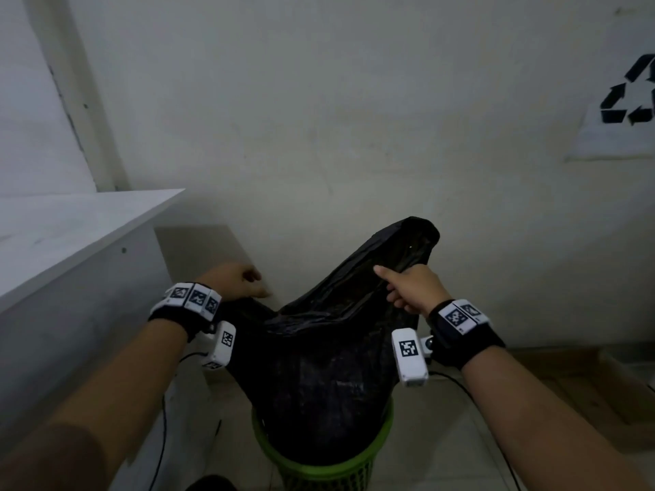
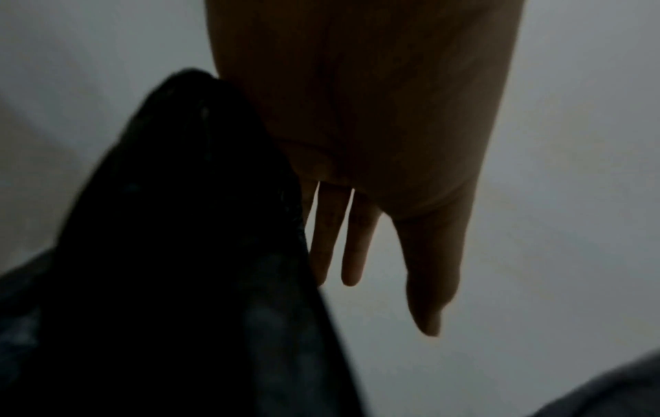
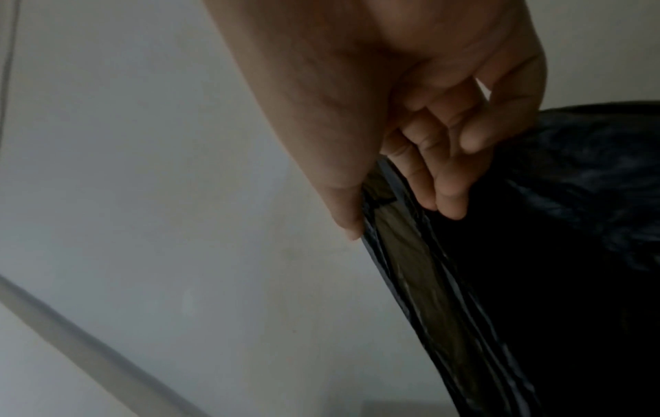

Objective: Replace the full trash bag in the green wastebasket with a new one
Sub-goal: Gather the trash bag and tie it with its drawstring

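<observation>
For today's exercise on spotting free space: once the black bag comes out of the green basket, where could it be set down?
The white counter left of the left hand shows a bare top. Pale floor lies between the green wastebasket and the cardboard box. It is crowded around the black bag, gripped by the right hand, with dangling cables.

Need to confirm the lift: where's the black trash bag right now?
In the head view, the black trash bag sits bottom centre, partly raised from the green wastebasket, its top gripped by the right hand.
</observation>
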